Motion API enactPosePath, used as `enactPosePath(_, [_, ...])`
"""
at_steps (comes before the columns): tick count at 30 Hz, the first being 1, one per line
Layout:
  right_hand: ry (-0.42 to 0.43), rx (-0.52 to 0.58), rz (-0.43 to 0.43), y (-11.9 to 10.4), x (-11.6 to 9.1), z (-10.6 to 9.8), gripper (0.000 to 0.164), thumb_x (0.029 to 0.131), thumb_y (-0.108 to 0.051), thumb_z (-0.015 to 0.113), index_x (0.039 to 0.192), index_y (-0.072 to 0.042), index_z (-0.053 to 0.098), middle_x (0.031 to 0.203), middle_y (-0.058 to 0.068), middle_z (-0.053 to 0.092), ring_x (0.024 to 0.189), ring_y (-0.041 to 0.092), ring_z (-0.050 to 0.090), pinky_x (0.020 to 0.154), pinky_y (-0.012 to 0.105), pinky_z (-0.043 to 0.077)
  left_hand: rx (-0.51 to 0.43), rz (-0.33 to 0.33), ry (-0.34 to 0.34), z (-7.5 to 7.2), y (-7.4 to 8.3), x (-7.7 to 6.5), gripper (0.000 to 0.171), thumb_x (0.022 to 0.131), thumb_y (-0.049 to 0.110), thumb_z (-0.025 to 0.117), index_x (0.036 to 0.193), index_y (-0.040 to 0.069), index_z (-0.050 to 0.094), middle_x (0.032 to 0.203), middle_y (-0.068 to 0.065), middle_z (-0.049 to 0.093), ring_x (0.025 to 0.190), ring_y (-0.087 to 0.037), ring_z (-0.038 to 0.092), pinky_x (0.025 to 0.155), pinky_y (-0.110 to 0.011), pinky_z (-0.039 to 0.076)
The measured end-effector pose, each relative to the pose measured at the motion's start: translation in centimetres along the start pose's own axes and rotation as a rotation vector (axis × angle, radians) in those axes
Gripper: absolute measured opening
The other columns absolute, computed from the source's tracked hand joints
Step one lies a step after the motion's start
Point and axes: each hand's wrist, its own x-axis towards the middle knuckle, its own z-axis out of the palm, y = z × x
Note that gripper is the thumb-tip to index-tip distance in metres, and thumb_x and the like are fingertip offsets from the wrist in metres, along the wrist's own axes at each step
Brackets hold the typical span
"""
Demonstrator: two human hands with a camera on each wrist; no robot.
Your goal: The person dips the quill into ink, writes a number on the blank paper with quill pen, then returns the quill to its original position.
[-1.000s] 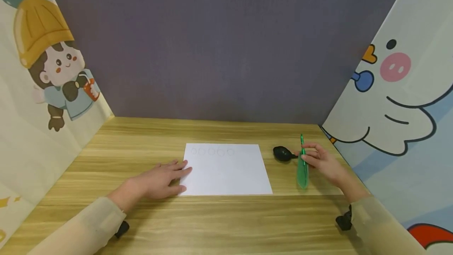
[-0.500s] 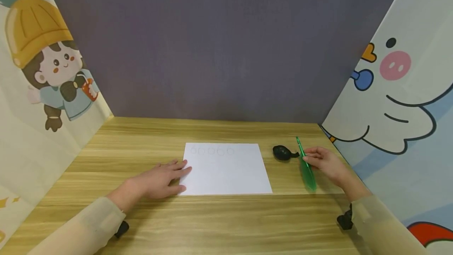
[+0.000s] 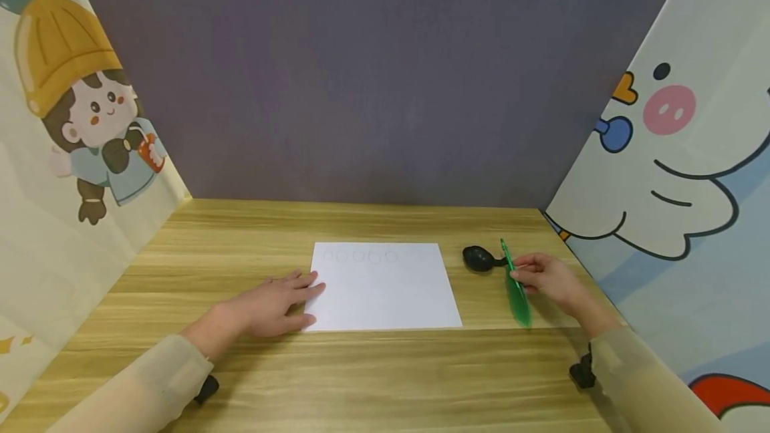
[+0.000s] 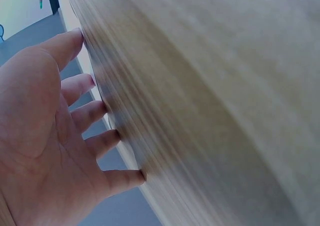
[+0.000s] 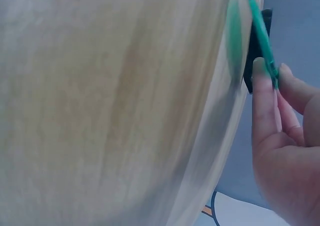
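Observation:
My left hand [image 3: 271, 306] lies with fingers spread over the left edge of a white sheet of paper [image 3: 391, 296]. In the left wrist view its fingertips [image 4: 102, 107] rest along the sheet's edge. Several faint circles [image 3: 359, 256] run in a row near the top of the sheet. My right hand [image 3: 547, 279] pinches a thin green stick [image 3: 508, 256] between thumb and fingers, right of the paper. A translucent green leaf-shaped part [image 3: 519, 303] hangs below the fingers, close over the table. Just left of that hand lies a black spoon-shaped thing [image 3: 478, 258], its narrow end reaching toward the stick.
The wooden table [image 3: 361, 379] runs back to a dark grey panel [image 3: 373, 85]. Panels with cartoon prints, a child in a yellow hat [image 3: 96, 112] and a white pig-nosed figure [image 3: 668, 159], stand at left and right.
The green stick has tilted, its upper end leaning left and its lower part swinging right, then slightly back. The right hand has shifted slightly. The left hand stays on the paper.

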Motion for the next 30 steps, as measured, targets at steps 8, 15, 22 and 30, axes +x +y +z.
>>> enactPosePath(8, [0.004, -0.044, 0.023, 0.65, 0.49, 0.41, 0.052, 0.11, -0.024, 0.071, 0.145, 0.011, 0.056, 0.124, 0.018, 0.072, 0.099, 0.012, 0.07, 0.08, 0.03, 0.064, -0.003, 0.011, 0.002, 0.0, 0.1, -0.02, 0.074, 0.112, 0.058, 0.056, 0.172, 0.018, 0.039, 0.182, -0.013, 0.027, 0.167, -0.05, 0.024, 0.123, -0.085, 0.023])
enactPosePath(15, [0.01, -0.078, 0.032, 0.66, 0.62, 0.37, 0.051, 0.109, -0.025, 0.072, 0.144, 0.009, 0.058, 0.128, 0.023, 0.072, 0.104, 0.015, 0.069, 0.081, 0.029, 0.061, -0.003, 0.009, 0.006, -0.06, 0.06, 0.06, 0.074, 0.112, 0.057, 0.056, 0.173, 0.019, 0.039, 0.182, -0.013, 0.027, 0.167, -0.05, 0.023, 0.123, -0.086, 0.022])
enactPosePath(22, [0.013, -0.099, 0.039, 0.65, 0.64, 0.55, 0.05, 0.109, -0.027, 0.072, 0.143, 0.007, 0.06, 0.123, 0.021, 0.074, 0.095, 0.017, 0.069, 0.073, 0.031, 0.061, -0.006, 0.009, 0.007, -0.12, 0.23, -0.05, 0.074, 0.112, 0.056, 0.057, 0.172, 0.017, 0.04, 0.182, -0.014, 0.028, 0.167, -0.051, 0.024, 0.123, -0.086, 0.022])
enactPosePath(30, [0.002, -0.095, 0.055, 0.62, 0.48, 0.9, 0.045, 0.11, -0.026, 0.07, 0.141, 0.005, 0.062, 0.108, 0.008, 0.073, 0.086, 0.019, 0.062, 0.067, 0.033, 0.057, -0.003, 0.006, 0.007, -0.16, 0.4, -0.18, 0.073, 0.112, 0.056, 0.056, 0.172, 0.017, 0.04, 0.182, -0.014, 0.028, 0.167, -0.051, 0.023, 0.123, -0.086, 0.022])
